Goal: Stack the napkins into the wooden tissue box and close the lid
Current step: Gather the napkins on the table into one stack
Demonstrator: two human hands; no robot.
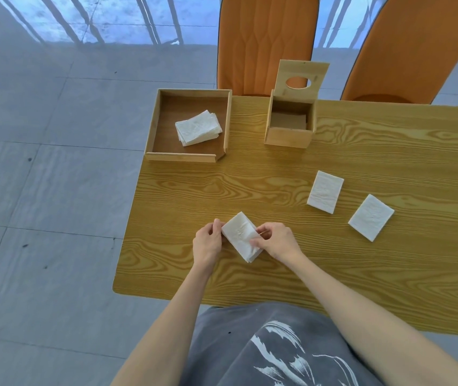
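Observation:
A folded white napkin [241, 235] lies at the near left of the table, held from both sides. My left hand [207, 242] pinches its left edge and my right hand [278, 240] grips its right side. Two more folded napkins [325, 195] [371, 217] lie flat to the right, apart from each other. The wooden tissue box [289, 136] stands at the back with its lid [301, 79] swung upright; the lid has an oval hole. The box inside looks bare. A small pile of napkins [197, 127] rests in the wooden tray [183, 157].
The wooden table [389, 151] has its left edge close to the tray and its near corner rounded. Two orange chairs [266, 43] [411, 48] stand behind the table. Grey tiled floor [49, 190] lies to the left.

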